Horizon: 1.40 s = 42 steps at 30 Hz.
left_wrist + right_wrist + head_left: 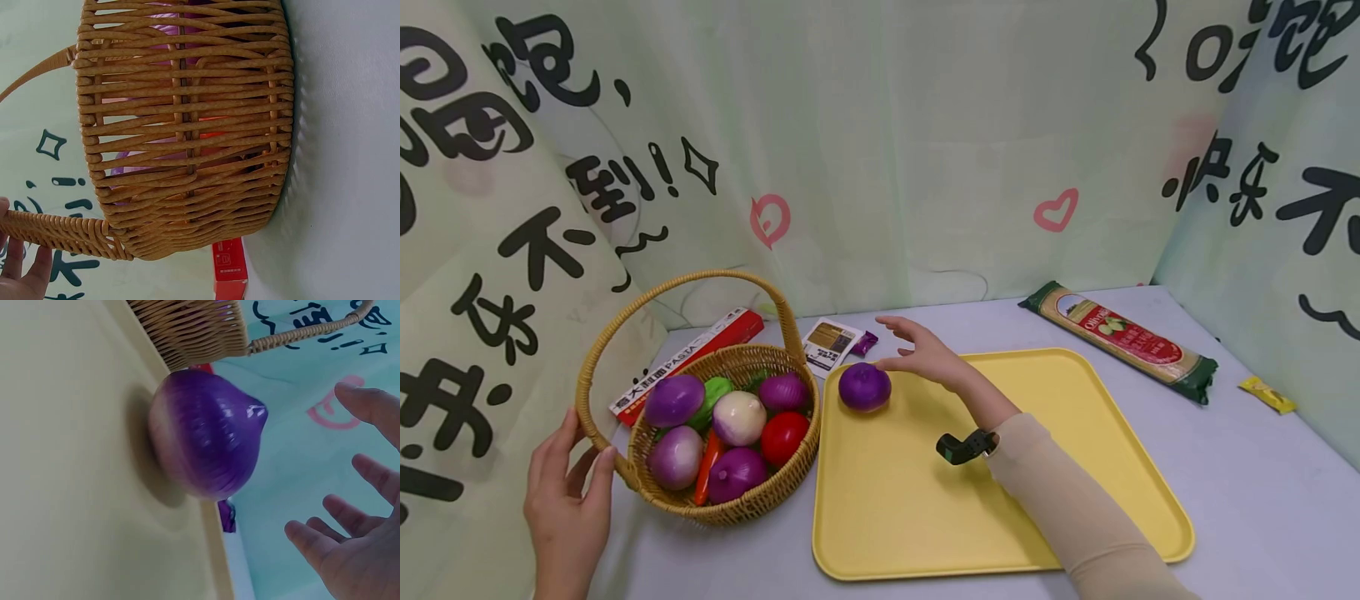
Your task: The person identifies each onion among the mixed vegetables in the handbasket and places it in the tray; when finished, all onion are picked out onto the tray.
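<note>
Beside one basket (778,490), one tray (917,521) bears one onion (865,387).

The long package (1120,337) carries lettering beginning "Olive"; the red box (739,327) shows what looks like "PASA". Black characters on the curtain (910,150) include 快乐 and 不, beside red hearts. The card's (830,346) print is too small.

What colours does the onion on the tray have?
The onion is purple, paling to pinkish near its base; the right wrist view shows this best.
</note>
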{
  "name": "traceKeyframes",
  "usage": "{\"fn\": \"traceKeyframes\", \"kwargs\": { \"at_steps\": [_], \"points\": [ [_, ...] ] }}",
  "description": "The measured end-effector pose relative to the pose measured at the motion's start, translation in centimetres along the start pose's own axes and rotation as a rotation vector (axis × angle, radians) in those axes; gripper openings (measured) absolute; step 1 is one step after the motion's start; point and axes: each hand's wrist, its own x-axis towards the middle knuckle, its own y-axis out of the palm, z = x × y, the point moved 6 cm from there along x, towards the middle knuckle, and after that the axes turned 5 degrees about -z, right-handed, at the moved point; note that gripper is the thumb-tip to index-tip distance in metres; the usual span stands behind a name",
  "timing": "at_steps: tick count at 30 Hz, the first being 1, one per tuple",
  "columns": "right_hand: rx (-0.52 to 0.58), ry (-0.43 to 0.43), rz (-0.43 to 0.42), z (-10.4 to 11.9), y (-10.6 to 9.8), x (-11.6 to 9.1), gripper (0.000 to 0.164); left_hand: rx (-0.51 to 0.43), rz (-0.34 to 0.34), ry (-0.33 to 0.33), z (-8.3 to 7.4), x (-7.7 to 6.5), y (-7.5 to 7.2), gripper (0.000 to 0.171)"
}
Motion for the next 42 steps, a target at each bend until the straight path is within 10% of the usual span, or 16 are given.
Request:
{"fn": "traceKeyframes", "kwargs": {
  "at_steps": [42],
  "points": [
    [0.081,-0.209,0.147,9.2,5.1,0.5,0.067,0.026,0.005,-0.021,0.2,0.1,0.1,0.071]
  ]
}}
